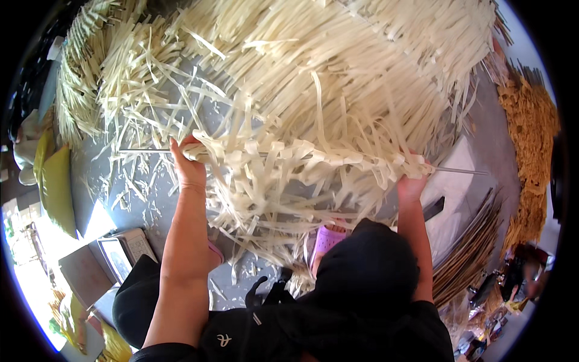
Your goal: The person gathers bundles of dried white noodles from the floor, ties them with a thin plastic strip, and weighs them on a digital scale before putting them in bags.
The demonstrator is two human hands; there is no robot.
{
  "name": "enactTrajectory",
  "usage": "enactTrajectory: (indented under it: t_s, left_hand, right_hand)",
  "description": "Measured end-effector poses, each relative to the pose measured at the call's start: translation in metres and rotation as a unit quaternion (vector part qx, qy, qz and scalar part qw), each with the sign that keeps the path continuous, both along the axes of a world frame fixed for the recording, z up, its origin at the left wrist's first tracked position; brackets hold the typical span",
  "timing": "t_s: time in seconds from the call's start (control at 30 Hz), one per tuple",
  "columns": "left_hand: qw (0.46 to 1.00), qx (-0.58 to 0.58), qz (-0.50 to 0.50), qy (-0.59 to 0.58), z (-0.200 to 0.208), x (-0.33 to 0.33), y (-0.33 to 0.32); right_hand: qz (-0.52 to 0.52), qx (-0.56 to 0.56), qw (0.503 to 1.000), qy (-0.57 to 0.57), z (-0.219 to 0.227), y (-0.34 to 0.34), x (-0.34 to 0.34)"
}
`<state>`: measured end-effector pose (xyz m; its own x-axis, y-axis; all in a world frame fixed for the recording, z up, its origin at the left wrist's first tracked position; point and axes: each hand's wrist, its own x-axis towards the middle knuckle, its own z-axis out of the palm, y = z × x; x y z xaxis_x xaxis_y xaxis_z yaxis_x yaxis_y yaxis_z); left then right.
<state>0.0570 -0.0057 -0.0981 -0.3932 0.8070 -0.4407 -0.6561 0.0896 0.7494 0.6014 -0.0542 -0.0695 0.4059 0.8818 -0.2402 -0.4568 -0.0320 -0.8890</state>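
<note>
A thin metal rod [461,171] spans the space in front of me, roughly level. Many pale, flat, ribbon-like strips [274,148] are looped or folded over it, their ends hanging down in a tangle. My left hand [190,169] is closed around the rod near its left end, with its bare tip [142,151] sticking out beyond the thumb. Near the other end, my right hand [412,181] grips the rod too, its fingers partly hidden by strips. I cannot tell what the strips are made of.
Long rows of similar strips [362,72] cover the floor ahead; loose pieces [136,187] lie scattered left. Brown sticks [467,250] and a white sheet [449,187] are at right. A yellow-green sack [57,187] and an open box [87,271] stand left. A pink shoe [327,241] is below.
</note>
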Motion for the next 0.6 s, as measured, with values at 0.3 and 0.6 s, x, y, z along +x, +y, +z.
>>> enactTrajectory:
  t_s: [0.3,0.6]
  left_hand:
    - [0.982,0.022,-0.093,0.164,0.102,0.037,-0.018]
    - [0.953,-0.005,-0.237,0.189,0.056,0.062,-0.02]
  right_hand:
    - [-0.063,-0.018,0.997,0.028,-0.037,-0.02,0.038]
    - [-0.009,-0.013,0.997,0.076,-0.045,-0.013,0.019]
